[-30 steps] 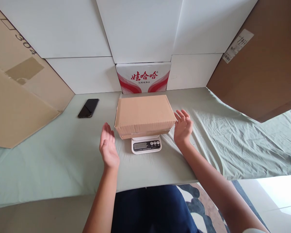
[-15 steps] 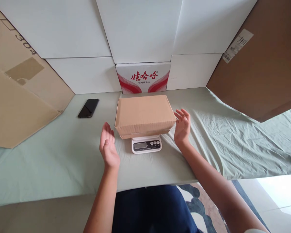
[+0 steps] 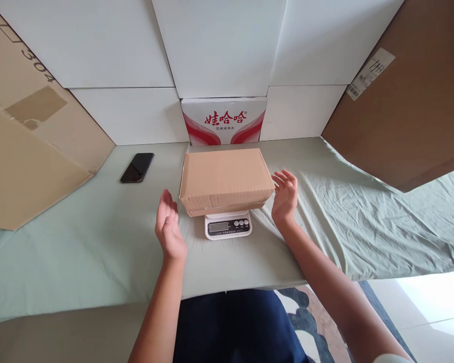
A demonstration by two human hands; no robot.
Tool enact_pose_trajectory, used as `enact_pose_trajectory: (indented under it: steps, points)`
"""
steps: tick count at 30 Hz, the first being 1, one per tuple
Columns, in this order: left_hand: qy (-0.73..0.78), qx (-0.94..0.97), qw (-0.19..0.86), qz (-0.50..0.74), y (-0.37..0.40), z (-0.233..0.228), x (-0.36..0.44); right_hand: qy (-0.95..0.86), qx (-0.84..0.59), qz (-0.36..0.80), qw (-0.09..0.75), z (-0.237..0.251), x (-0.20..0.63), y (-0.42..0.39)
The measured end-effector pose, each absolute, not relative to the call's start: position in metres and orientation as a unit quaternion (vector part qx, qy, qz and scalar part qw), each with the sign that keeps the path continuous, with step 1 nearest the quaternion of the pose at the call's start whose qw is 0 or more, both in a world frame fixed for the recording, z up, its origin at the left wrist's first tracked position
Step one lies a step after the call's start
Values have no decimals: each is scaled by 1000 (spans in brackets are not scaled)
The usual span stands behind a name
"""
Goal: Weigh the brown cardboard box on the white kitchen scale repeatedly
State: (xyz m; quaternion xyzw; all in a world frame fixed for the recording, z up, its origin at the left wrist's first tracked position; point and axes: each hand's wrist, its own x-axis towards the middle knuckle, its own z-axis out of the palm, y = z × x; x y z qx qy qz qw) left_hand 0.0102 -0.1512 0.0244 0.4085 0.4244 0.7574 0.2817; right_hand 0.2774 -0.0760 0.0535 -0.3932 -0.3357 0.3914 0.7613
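A closed brown cardboard box (image 3: 227,176) rests on a white digital kitchen scale (image 3: 229,237), in the middle of the cloth. The box hides the scale's platform; only the front panel with its small display and several round buttons shows. My left hand (image 3: 170,227) is open just left of the box's near corner, apart from it, palm turned inward. On the other side my right hand (image 3: 285,199) is open, palm toward the box. Its fingertips are very close to the box's right edge; whether they touch I cannot tell. Neither hand holds anything.
A black smartphone (image 3: 137,168) lies on the green cloth (image 3: 87,242) to the left. Behind stands a white and red carton (image 3: 224,121) against white panels. Large cardboard sheets (image 3: 41,136) flank the left side, and a darker brown one (image 3: 401,111) the right.
Both hands hold nearly the same open pose beside the box, and the box stays on the scale. Only the camera view has shifted very slightly.
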Motion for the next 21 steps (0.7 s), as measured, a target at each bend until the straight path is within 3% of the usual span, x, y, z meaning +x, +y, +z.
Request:
enact_pose_trajectory:
  steps: [21]
  points:
    - [425,415,283,753,-152,24,10,-360,-400,401,741,49,274,-79]
